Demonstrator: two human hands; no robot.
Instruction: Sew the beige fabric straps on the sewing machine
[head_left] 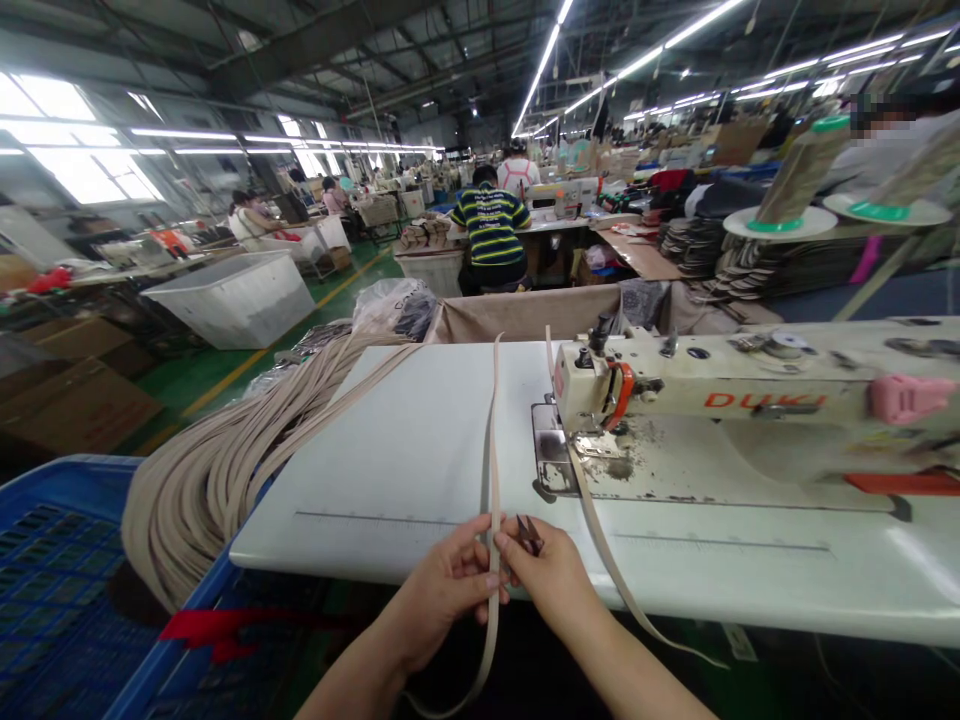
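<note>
L hand (454, 580) closed, thumb & fingers pinching a beige strap (493, 440) at the table's (397, 450) near edge. R hand (551, 565) curled shut round small snips (529, 533), tips poking out twd 12; its thumb & fingertip also meet the strap's R edge, tho can't tell how firmly. Strap's long axis runs approx 12 to 6 thru the grip: far length goes to 12, up to the table's far edge; tail hangs off the near edge & curls twd 7. Neither hand clearly nearer, both right at it, L from 8, R from 4. 2nd strap (598, 520) at 1–2 o'clock, by the sewing machine's (600, 385) foot. Strap bundle (202, 470) at 10.
</note>
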